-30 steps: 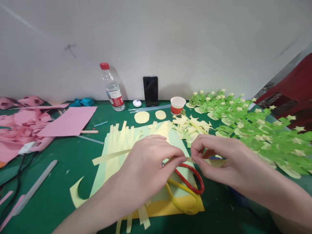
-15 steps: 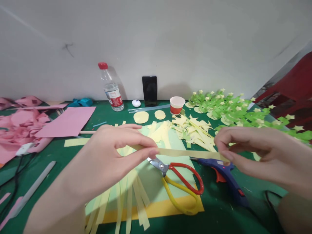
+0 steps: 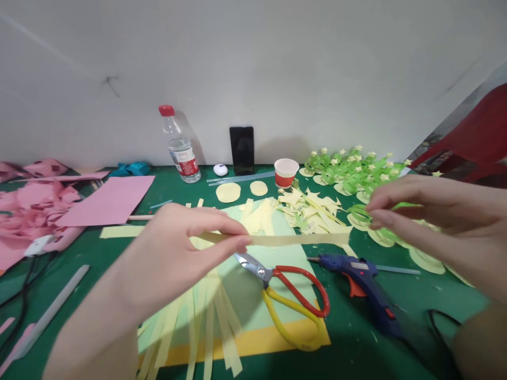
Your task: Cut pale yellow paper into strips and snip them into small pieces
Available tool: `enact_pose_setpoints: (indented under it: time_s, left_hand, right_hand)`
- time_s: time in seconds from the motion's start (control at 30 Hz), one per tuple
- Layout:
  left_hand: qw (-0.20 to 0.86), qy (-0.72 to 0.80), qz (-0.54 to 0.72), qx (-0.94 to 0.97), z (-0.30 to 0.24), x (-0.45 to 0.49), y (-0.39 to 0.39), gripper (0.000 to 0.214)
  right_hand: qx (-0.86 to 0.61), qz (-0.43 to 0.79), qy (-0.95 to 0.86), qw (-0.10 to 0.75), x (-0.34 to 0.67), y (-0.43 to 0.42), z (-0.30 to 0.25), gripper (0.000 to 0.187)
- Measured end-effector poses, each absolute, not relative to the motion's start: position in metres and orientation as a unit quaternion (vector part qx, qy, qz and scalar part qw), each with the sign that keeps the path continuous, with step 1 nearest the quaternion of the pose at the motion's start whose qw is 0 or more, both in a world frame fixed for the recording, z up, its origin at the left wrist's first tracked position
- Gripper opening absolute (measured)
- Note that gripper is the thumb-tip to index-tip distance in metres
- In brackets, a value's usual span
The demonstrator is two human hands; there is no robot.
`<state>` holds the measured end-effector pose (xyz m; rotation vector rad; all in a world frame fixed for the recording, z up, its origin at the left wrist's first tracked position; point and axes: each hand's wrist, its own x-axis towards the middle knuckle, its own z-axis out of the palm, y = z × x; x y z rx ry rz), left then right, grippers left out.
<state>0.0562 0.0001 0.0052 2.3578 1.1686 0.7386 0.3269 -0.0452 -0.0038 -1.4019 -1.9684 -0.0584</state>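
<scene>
A narrow pale yellow paper strip (image 3: 299,240) stretches sideways above the scissors, pinched between the thumb and fingers of my left hand (image 3: 198,243). Its right end hangs free in the air. My right hand (image 3: 431,221) is off to the right of that end, thumb and index finger slightly apart, with nothing visible in them. Scissors (image 3: 264,274) with one red and one yellow handle lie below the strip on light green paper (image 3: 285,311). A blue glue gun (image 3: 366,279) rests on the table under my right hand. Cut paper strips (image 3: 209,322) fan out below my left hand.
Yellow paper scraps (image 3: 304,211), a paper cup (image 3: 285,173), a phone (image 3: 242,150) and a water bottle (image 3: 183,150) stand or lie toward the wall. Green paper plants with stars (image 3: 356,166) line the right. Pink paper (image 3: 106,200) and a cable (image 3: 27,295) are left.
My right hand has let go of the strip's right end and moved up and to the right. My left hand still pinches the strip.
</scene>
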Motion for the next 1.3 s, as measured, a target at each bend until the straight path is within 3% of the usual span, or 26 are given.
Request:
enact_pose_setpoints:
  time_s: [0.2,0.47,0.7,1.07,1.2,1.3]
  left_hand:
    - [0.262,0.372,0.216,0.864,-0.014,0.087,-0.011,0.015]
    - [0.242,0.336,0.22,0.884,-0.028,0.099,-0.017,0.018]
    - [0.207,0.327,0.266,0.883,-0.021,0.099,-0.024,0.015]
    - [0.239,0.395,0.255,0.85,0.005,0.066,-0.012,0.02]
    - [0.178,0.423,0.276,0.845,0.007,0.048,-0.01,0.014]
    - [0.132,0.459,0.306,0.824,0.009,0.041,-0.008,0.01]
  right_hand:
    - [-0.459,0.077,-0.829,0.311,0.277,-0.046,-0.017,0.012]
    - [-0.479,0.166,-0.817,0.274,0.272,-0.042,-0.022,0.019]
    - [-0.512,0.217,-0.786,0.271,0.279,-0.044,-0.019,0.014]
    - [-0.553,0.135,-0.779,0.263,0.314,-0.049,-0.012,0.021]
    - [-0.564,0.033,-0.782,0.263,0.337,-0.045,-0.008,0.025]
    - [-0.589,-0.018,-0.766,0.257,0.345,-0.044,-0.006,0.017]
